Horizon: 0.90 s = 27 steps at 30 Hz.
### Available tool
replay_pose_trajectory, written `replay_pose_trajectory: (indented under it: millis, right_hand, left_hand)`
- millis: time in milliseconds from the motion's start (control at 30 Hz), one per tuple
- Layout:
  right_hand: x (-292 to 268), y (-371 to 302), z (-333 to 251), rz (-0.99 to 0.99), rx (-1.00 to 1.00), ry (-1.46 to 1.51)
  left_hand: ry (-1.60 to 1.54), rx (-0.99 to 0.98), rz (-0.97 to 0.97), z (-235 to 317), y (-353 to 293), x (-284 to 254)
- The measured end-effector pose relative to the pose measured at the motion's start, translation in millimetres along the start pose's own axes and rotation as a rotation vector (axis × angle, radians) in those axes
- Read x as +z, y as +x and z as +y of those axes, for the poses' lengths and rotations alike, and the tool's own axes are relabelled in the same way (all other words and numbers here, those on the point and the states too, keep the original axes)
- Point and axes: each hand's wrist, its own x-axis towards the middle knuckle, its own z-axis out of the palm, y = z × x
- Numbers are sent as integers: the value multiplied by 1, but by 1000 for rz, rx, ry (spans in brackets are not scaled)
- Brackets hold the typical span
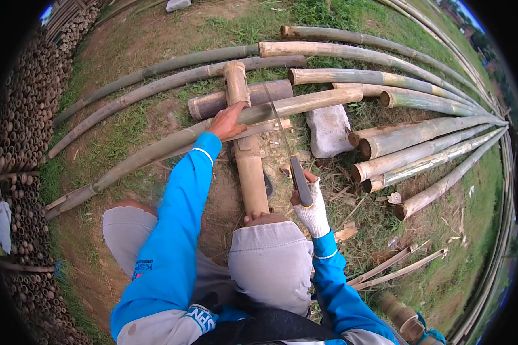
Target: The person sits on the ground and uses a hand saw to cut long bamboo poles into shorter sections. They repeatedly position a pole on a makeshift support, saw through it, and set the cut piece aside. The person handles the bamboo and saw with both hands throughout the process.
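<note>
My left hand (227,122) grips a long bamboo pole (313,102) and presses it down on a short bamboo piece (252,178) pointing away from me. In my right hand (309,202), which wears a white fingerless glove, is the dark grey handle of a handsaw (298,177). Its long thin blade slants up and away, crossing the pole just right of my left hand. I cannot tell how deep any cut is. A split bamboo strip (265,127) lies beside the pole's near side. My bare foot rests at the short piece's near end, by my knee.
A thick dark bamboo length (208,106) lies crosswise under the short piece. Beside the pole's right end sits a whitish stone block (329,132). Several bamboo poles (426,135) fan out at right. Stacked bamboo (26,115) lines the left. Split strips (397,265) lie at lower right.
</note>
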Motion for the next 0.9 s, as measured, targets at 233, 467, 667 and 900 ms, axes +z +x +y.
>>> replay_pose_trajectory:
  millis: [233, 467, 667, 900]
  right_hand:
    - [12, -5, -18, 45, 21, 16]
    - [5, 6, -21, 36, 18, -57]
    - [-5, 10, 4, 102, -100, -133]
    - [-10, 15, -13, -43, -85, -37]
  left_hand:
    - [218, 81, 275, 41, 12, 33]
    - [382, 233, 478, 59, -29, 76]
    - [401, 228, 324, 54, -24, 74]
    - [391, 143, 263, 36, -45, 70]
